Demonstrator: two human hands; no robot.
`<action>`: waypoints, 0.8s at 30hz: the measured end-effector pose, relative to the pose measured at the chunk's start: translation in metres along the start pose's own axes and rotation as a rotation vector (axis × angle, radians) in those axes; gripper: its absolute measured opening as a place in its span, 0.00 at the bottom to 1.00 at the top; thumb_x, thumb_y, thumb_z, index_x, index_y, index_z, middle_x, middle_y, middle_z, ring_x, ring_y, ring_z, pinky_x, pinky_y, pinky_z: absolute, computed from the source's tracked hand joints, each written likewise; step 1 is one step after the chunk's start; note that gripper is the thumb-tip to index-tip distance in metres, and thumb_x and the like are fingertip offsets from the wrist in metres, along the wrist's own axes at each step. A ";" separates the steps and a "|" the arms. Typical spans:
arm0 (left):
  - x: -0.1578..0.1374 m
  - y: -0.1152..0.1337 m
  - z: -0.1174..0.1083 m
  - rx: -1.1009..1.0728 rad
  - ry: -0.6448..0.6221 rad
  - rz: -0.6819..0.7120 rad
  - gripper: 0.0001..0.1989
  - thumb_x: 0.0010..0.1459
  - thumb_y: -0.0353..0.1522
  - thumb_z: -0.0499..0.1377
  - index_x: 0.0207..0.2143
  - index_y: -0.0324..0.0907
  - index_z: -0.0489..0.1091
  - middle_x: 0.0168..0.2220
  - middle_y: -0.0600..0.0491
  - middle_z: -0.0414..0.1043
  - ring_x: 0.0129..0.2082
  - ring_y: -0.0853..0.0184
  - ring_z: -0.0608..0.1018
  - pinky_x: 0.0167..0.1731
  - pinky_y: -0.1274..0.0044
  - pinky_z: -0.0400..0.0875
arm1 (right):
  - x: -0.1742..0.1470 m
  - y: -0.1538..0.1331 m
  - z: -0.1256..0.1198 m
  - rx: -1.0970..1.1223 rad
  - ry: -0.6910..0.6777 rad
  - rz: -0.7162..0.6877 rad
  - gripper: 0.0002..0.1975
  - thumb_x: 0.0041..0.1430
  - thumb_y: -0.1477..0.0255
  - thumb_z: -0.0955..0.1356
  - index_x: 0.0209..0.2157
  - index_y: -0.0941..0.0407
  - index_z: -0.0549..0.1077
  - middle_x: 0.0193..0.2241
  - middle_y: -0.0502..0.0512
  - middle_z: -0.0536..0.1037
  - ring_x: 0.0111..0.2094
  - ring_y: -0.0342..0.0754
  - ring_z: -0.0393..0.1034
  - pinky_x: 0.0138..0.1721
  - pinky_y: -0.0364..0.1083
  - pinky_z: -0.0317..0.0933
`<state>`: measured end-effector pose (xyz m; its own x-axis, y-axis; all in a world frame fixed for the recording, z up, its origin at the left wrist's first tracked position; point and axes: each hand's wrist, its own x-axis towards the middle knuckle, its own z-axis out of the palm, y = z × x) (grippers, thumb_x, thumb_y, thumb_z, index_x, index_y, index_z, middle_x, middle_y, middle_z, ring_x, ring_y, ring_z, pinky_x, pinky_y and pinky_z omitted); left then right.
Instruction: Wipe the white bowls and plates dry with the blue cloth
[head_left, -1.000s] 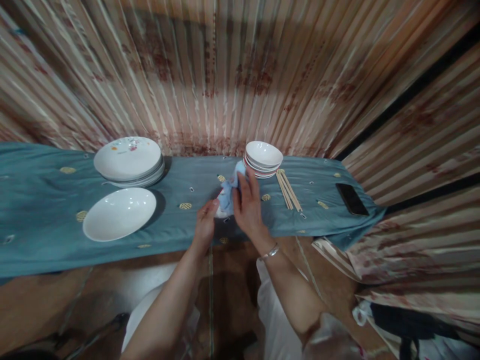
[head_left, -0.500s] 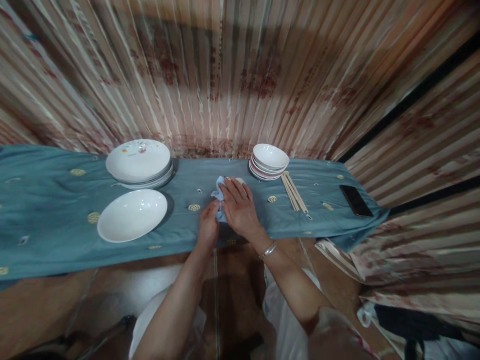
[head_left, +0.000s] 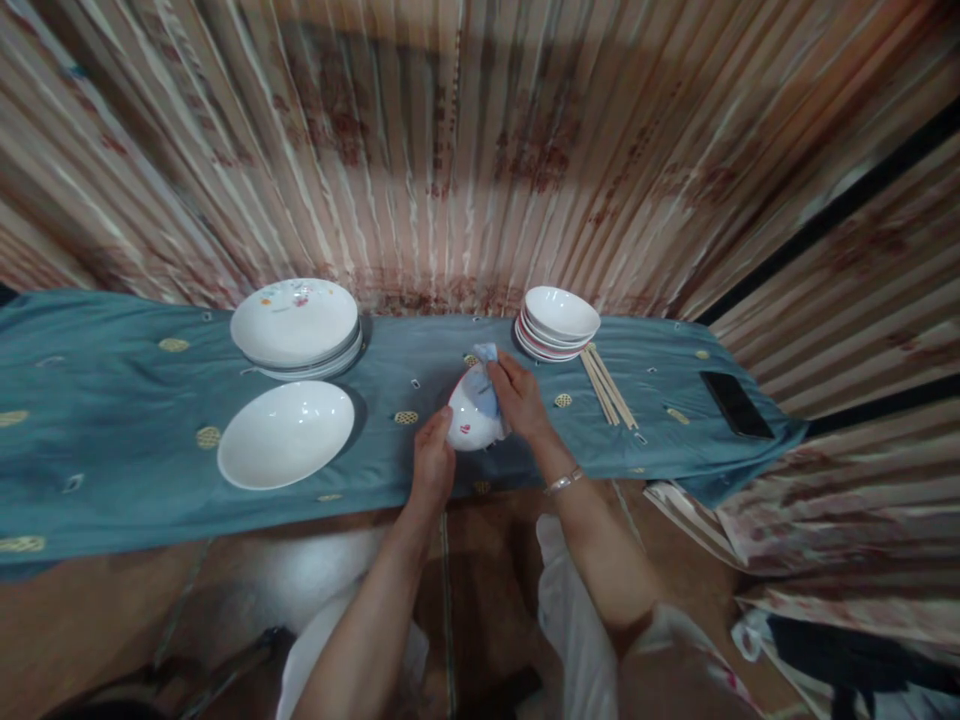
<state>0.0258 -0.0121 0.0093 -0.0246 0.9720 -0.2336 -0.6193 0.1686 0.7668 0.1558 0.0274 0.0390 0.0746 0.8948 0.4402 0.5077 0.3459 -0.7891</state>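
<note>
A small white bowl with red marks on its outside is tilted between my hands, above the near half of the table. My left hand grips its left rim. On the bowl's right side my right hand is closed on a light blue cloth, which lies against the bowl's surface. Part of the cloth sticks up past my right fingers. A silver bracelet circles my right wrist.
Stacked plates and a large white bowl stand at left on the teal tablecloth. Stacked small bowls, several wooden chopsticks and a black phone lie at right. A pleated curtain hangs behind.
My right hand, earlier spread over the cloth, now pinches it at the bowl's right side. The bowl, mostly covered before, has come into view. The view has shifted slightly left.
</note>
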 end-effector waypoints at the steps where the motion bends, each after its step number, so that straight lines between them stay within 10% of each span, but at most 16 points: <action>1: 0.000 0.000 -0.001 0.003 0.009 0.015 0.10 0.52 0.39 0.66 0.27 0.40 0.76 0.28 0.50 0.79 0.45 0.57 0.80 0.48 0.70 0.73 | 0.002 0.005 0.000 0.063 0.010 0.065 0.18 0.66 0.60 0.60 0.42 0.56 0.76 0.37 0.54 0.80 0.40 0.49 0.74 0.46 0.48 0.68; 10: 0.004 0.002 -0.009 -0.204 0.027 -0.001 0.14 0.54 0.38 0.65 0.36 0.35 0.78 0.39 0.45 0.82 0.51 0.57 0.79 0.56 0.67 0.69 | 0.012 0.037 0.013 0.373 0.096 0.466 0.16 0.55 0.56 0.67 0.29 0.55 0.76 0.24 0.48 0.76 0.29 0.47 0.69 0.33 0.46 0.65; 24: -0.001 0.023 0.002 -0.430 0.145 -0.259 0.21 0.68 0.36 0.50 0.59 0.40 0.70 0.53 0.43 0.78 0.61 0.53 0.72 0.60 0.59 0.67 | -0.016 0.048 0.027 0.201 0.205 0.410 0.22 0.64 0.55 0.56 0.33 0.55 0.72 0.33 0.56 0.78 0.37 0.51 0.72 0.45 0.52 0.65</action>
<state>0.0131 -0.0093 0.0287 0.0825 0.8696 -0.4868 -0.8851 0.2884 0.3652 0.1559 0.0369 -0.0172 0.4108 0.9016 0.1355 0.2275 0.0425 -0.9728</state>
